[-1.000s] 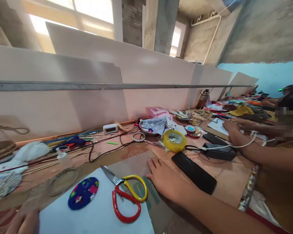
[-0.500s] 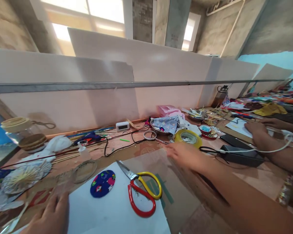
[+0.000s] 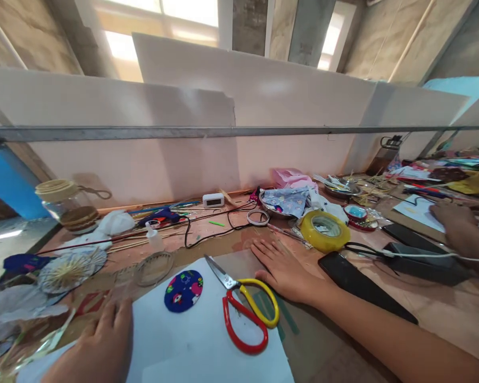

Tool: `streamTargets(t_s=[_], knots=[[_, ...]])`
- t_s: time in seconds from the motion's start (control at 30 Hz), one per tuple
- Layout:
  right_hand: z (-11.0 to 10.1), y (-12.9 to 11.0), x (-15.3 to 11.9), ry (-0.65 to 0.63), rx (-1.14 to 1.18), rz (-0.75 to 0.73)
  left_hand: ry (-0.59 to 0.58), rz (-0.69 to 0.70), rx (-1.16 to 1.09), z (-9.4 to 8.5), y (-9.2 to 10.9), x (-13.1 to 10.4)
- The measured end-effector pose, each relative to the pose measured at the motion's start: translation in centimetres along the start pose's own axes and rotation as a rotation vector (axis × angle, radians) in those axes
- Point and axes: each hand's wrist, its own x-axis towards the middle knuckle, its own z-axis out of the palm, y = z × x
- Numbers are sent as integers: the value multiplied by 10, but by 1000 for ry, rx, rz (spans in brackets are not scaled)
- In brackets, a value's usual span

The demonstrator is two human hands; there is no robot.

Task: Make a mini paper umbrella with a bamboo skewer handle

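My right hand (image 3: 281, 268) lies flat with spread fingers on the brown cardboard (image 3: 315, 340), just right of the scissors. At the left edge of the white paper (image 3: 183, 346), my left hand (image 3: 99, 338) rests with its fingers stretched forward, and nothing shows in its grasp. On the paper lie a dark blue oval fabric piece (image 3: 184, 290) with colourful prints and a pair of scissors (image 3: 245, 308) with one red and one yellow handle loop. The scissors' blades point away to the upper left, near the fabric piece. A clear ring (image 3: 155, 267) lies beyond the paper.
Behind my right hand sit a yellow tape roll (image 3: 324, 230) and a bowl of fabric scraps (image 3: 285, 202). A black phone (image 3: 365, 287) lies beside my right forearm. A small squeeze bottle (image 3: 154, 237) and a jar (image 3: 67, 205) stand at left. Another person's hand (image 3: 455, 215) is at right.
My right hand has drawn back from near the tape roll and now lies on the cardboard by the scissors. The black phone has come into fuller view. The camera has turned slightly left.
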Motion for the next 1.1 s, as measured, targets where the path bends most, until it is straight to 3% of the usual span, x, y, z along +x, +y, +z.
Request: streamTargets(t_s=[0.1,0.27,0.57,0.73,0.87,1.0,1.1], knots=[[2,6,-8,-1,-4,27,-89,-29,170,-17,8,-1],[15,14,-15,16,3,21,-151,-2,164,-42,18,-4],[42,35,-37,81,-3,11,-136,26,105,-28,28,-18],[52,46,-53,114,-21,-9,-190,45,3,-42,33,-28],[45,43,-55,115,-44,-28,-177,24,-101,-65,11,-21],[39,41,-54,104,-45,-36,-164,3,-179,-79,-37,-5],[38,43,-54,94,-35,-55,-128,-102,-246,-84,-70,2]])
